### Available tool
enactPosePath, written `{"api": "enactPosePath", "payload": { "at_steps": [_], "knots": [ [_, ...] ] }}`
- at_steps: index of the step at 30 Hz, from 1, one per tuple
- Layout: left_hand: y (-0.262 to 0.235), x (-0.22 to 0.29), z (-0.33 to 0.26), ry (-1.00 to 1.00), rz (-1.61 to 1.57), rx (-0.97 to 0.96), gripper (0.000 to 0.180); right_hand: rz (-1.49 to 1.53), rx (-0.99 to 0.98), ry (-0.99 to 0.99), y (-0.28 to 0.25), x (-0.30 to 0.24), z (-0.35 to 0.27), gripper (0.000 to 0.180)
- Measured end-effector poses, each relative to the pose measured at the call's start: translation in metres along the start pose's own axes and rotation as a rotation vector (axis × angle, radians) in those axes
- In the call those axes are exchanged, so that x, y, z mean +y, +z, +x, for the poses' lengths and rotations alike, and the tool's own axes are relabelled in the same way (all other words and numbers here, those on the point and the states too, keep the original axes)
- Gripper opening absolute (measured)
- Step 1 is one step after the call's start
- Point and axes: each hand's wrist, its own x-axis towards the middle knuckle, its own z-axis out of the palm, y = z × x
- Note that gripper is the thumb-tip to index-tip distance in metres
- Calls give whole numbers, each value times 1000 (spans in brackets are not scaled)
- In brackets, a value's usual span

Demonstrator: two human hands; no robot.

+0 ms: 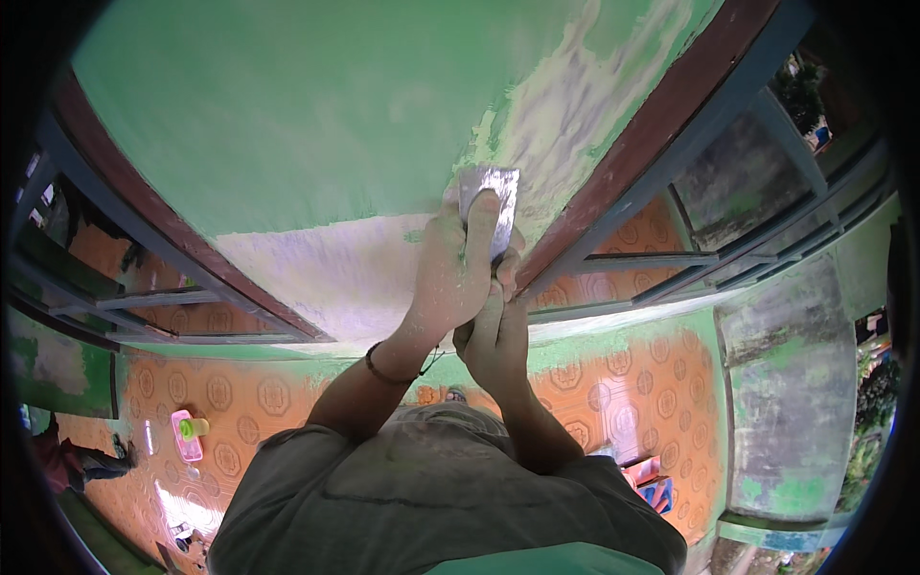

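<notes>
A wide metal scraper [508,196] lies with its blade against the painted wall [287,163], at the edge between green paint and a bare, pale patch. My left hand [450,268], with a dark bracelet at the wrist, is closed on the scraper, one digit laid flat along the blade. Just below, my right hand [494,331] is wrapped round the lower end of the same tool, so its handle is mostly hidden. Pale dust or flecks speckle the left hand.
Brown-framed windows [652,163] flank the wall on both sides. On the orange patterned floor [230,383] are a pink tray [188,436] with a green container [195,427] and, at right, red and blue items [652,484]. Another person's leg [101,463] shows at far left.
</notes>
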Motion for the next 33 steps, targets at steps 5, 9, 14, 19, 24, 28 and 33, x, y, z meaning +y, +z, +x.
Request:
{"api": "enactPosePath", "payload": {
  "at_steps": [5, 9, 14, 19, 24, 28, 33],
  "knots": [
    [1, -1, -4, -46, 12, 26, 59, -13, -43, -69, -3, 2, -3, 40],
    [-5, 5, 4, 37, -37, -118, 32, 42, 14, 4, -2, 0, 1, 41],
    [-1, 2, 5, 15, -6, -36, 50, -119, 14, -163, -2, -1, 3, 37],
    [4, -1, 5, 89, -11, -66, 58, -9, -20, -34, -7, 4, -1, 36],
    [2, -6, 5, -6, -17, -64, 59, -311, 38, -227, -7, 6, 0, 39],
    [1, -10, 2, 27, -36, -59, 60, -23, 46, 16, -4, 2, -1, 41],
    [0, -11, 3, -28, -53, -39, 60, -308, 64, -120, -6, 8, -4, 38]
  ]
}}
